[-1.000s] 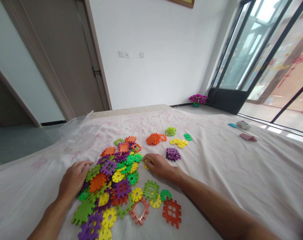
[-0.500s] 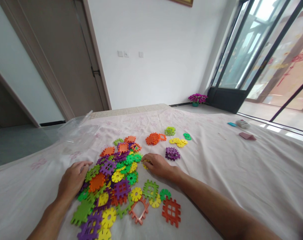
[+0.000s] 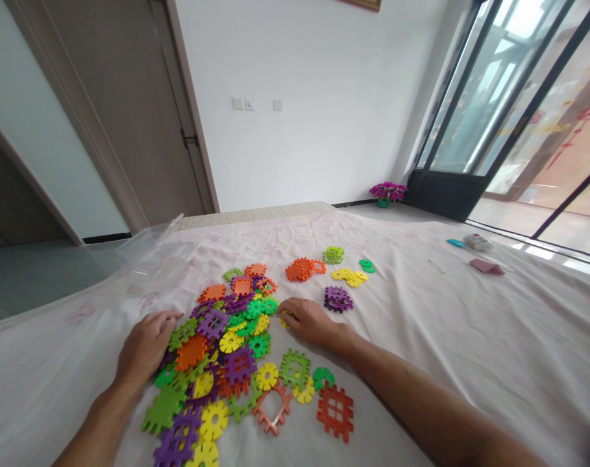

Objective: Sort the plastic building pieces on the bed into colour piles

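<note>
A heap of flat plastic interlocking pieces (image 3: pixel 226 350) in purple, green, yellow and orange lies on a pale cloth-covered surface (image 3: pixel 445 337). My left hand (image 3: pixel 146 347) rests at the heap's left edge, fingers curled loosely on the pieces. My right hand (image 3: pixel 311 321) sits at the heap's right edge, fingertips pinched on a small yellow piece (image 3: pixel 285 319). Beyond it lie sorted little groups: purple pieces (image 3: pixel 337 299), orange pieces (image 3: pixel 302 269), yellow pieces (image 3: pixel 349 277), light green pieces (image 3: pixel 333 255) and a green piece (image 3: pixel 366 265).
A clear plastic bag (image 3: pixel 151 250) lies at the back left of the cloth. Small items (image 3: pixel 477 243) and a reddish wedge (image 3: pixel 487 266) lie at the far right. A door (image 3: pixel 129 110), a flower pot (image 3: pixel 386 193) and glass doors (image 3: pixel 518 110) stand beyond.
Both hands stay where they were at the heap; only the camera view shifts slightly.
</note>
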Tool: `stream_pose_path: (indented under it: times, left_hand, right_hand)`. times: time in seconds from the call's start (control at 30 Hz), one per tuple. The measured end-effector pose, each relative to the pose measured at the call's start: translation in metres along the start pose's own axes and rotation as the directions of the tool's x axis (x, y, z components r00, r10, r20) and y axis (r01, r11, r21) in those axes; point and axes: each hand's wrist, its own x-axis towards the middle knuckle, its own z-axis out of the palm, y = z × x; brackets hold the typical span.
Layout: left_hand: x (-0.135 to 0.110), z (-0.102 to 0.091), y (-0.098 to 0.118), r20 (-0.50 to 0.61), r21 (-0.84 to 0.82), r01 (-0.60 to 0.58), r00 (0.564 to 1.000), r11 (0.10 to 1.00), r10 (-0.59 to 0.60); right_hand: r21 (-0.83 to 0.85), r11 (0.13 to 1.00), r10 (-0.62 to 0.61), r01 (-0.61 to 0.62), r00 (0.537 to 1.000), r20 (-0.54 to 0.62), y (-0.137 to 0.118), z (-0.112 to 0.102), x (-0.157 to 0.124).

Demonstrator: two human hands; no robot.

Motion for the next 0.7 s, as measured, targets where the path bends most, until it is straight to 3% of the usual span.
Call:
stream_pose_path:
  times: [0.23, 0.47, 0.6, 0.7]
  left_hand:
    - [0.001, 0.001, -0.003, 0.002, 0.007, -0.01, 1.0, 1.0, 0.01]
    - [0.001, 0.0, -0.002, 0.013, 0.006, 0.008, 1.0, 1.0, -0.008]
    - [0.002, 0.001, -0.003, 0.003, 0.015, 0.004, 1.0, 1.0, -0.004]
    - [0.002, 0.002, -0.005, 0.0, 0.025, -0.002, 1.0, 1.0, 0.002]
  right_hand:
    - [0.01, 1.0, 0.01, -0.01, 1.0, 0.011, 0.001, 0.001, 0.001]
    - [0.097, 0.994, -0.053, 0.053, 0.999, -0.004, 0.004, 0.0, -0.002]
    - [0.253, 0.961, 0.149, -0.107, 0.977, -0.152, 0.012, 0.003, 0.002]
    - [0.522, 0.826, 0.367, -0.213, 0.907, -0.209, 0.021, 0.005, 0.009]
